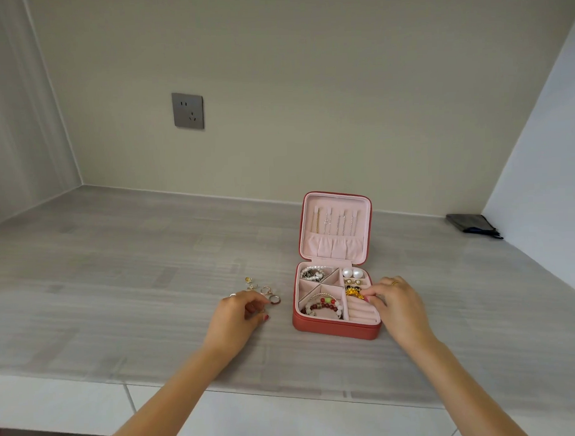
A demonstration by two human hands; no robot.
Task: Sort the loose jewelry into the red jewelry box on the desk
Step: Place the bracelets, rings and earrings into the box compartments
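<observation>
Your right hand [393, 300] pinches a gold piece [354, 292] over the red jewelry box [335, 330]; your left hand [240, 312] curls loosely beside loose rings [266, 292] on the counter [118, 256]. Rings are light, hard, slippery: pinch each by its band.

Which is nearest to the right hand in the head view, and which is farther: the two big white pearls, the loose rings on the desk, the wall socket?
From the right hand:
1. Two big white pearls, in the box's back right compartment.
2. Loose rings, left of the box on the desk.
3. Wall socket, up on the back wall.
</observation>
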